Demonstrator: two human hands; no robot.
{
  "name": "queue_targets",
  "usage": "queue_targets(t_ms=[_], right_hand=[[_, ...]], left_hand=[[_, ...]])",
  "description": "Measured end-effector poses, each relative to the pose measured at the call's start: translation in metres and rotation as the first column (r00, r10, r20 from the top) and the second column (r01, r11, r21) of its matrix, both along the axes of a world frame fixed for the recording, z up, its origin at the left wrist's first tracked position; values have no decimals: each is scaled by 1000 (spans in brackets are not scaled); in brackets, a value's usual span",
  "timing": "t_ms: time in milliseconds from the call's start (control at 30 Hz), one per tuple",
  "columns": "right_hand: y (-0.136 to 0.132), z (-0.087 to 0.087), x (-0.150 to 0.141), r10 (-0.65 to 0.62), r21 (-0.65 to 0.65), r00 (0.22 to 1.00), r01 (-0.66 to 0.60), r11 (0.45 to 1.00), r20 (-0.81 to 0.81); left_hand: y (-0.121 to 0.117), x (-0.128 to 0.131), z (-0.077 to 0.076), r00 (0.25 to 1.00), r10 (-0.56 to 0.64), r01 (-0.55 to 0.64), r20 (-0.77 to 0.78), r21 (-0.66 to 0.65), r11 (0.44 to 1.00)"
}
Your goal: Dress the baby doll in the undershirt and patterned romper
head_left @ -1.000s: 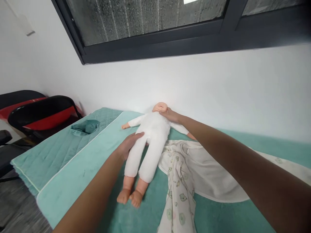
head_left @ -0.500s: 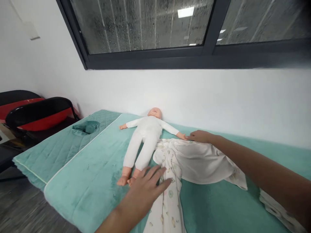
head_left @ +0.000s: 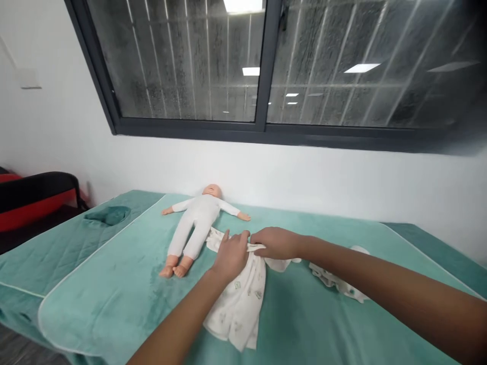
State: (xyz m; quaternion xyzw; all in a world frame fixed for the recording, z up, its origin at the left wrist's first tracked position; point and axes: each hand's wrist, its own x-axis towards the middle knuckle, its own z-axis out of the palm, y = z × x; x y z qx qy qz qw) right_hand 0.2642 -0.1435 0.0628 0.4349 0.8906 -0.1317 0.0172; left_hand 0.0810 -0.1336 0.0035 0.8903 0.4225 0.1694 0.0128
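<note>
A white baby garment with a small print (head_left: 239, 296) is bunched up at its top edge, and its lower part spreads over the green padded cover. My left hand (head_left: 231, 256) closes on the top of the cloth. Right beside it my right hand (head_left: 276, 242) pinches a folded edge between thumb and fingers. Part of the garment behind my hands is hidden. To the left of them lies a baby doll (head_left: 200, 218) on its back, in a white suit with arms spread and bare feet towards me.
Another crumpled white printed cloth (head_left: 338, 284) lies on the right, partly behind my right forearm. The green cover (head_left: 125, 284) reaches the wall under a dark-framed window (head_left: 262, 126). A black and red chair (head_left: 38, 197) stands at the left edge.
Both hands were apart with fingers spread; they have come together and grip the garment. The garment is now gathered up rather than laid out flat. My view has shifted right and up.
</note>
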Motion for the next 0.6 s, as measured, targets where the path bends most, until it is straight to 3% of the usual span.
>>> queue_targets(t_ms=[100,167,267,333,400,467,533,600], right_hand=[[-28,7,20,-139,35,978,135,990,158],[-43,4,34,-244,40,940,242,969,239],[-63,-3,49,-331,40,910,332,942,250],[-72,-8,51,-331,66,923,325,943,197],[-79,-14,45,-303,34,953,302,953,26],[-85,-21,34,-262,-110,928,241,964,-265],[-93,-30,18,-317,-329,773,149,933,-549],[-103,-40,1,-448,-519,551,31,854,-704]], left_hand=[[-8,6,15,996,15,-16,-93,-15,1000],[-17,6,26,998,57,-57,-30,-12,998],[-31,7,45,953,117,-118,280,-12,993],[-40,10,57,849,140,-144,510,-32,989],[-47,16,66,712,192,-167,676,-103,981],[-56,23,73,558,278,-154,782,-231,961],[-69,29,77,434,334,-36,836,-355,934],[-85,29,79,416,312,187,854,-417,890]])
